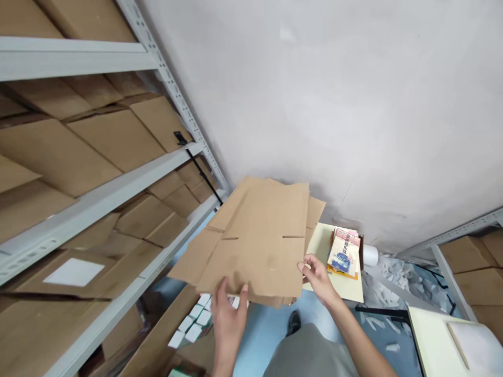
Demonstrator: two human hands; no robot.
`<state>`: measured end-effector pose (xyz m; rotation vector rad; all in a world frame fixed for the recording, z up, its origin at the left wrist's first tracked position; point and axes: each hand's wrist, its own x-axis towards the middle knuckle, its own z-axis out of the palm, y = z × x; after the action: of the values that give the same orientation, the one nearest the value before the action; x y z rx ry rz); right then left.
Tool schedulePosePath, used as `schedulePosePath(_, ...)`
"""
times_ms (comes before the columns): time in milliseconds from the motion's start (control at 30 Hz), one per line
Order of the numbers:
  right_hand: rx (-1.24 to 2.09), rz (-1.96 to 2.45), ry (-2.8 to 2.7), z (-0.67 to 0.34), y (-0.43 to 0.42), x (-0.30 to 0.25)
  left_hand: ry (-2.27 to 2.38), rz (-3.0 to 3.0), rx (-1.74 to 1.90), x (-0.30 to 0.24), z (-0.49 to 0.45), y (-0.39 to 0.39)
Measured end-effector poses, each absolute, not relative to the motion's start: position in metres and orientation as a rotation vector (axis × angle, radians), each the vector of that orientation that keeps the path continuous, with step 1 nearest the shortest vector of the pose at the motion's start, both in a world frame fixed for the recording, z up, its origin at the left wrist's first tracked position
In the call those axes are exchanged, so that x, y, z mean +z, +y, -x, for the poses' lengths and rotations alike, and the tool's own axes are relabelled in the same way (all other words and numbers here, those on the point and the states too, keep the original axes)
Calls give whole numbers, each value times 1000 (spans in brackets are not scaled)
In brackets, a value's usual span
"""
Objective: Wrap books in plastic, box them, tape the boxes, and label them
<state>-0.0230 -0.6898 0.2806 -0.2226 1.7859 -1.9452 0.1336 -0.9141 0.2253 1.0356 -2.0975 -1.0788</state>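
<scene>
A stack of flattened brown cardboard boxes (257,238) is held up in front of me, tilted away toward the wall. My left hand (228,311) grips its near bottom edge, thumb on top and fingers underneath. At the stack's right edge, my right hand (317,276) pinches the cardboard with curled fingers. Both hands are closed on the stack.
Grey metal shelving (118,183) packed with brown cartons fills the left. A pale table (346,290) holds a pile of booklets (344,252) and a white roll (370,255). Small white boxes (194,319) sit in an open carton below. Another shelf (463,246) stands at right, over a blue floor.
</scene>
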Motion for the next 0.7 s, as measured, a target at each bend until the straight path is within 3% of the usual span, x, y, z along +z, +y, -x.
schedulePosePath(200, -2162, 88, 1840, -2, -606, 330, -1685, -947, -1407, 276, -94, -872)
schedulePosePath(433, -2491, -393, 1989, -68, -481, 321, -2007, -507, -2324, 304, 20, -764)
schedulePosePath(600, -2538, -1317, 2177, -145, -371, 286, -2304, -225, -2638, 298, 69, -629)
schedulePosePath(700, -2444, -1965, 2283, -217, -298, 272, -2456, 136, -2598, 298, 73, -547)
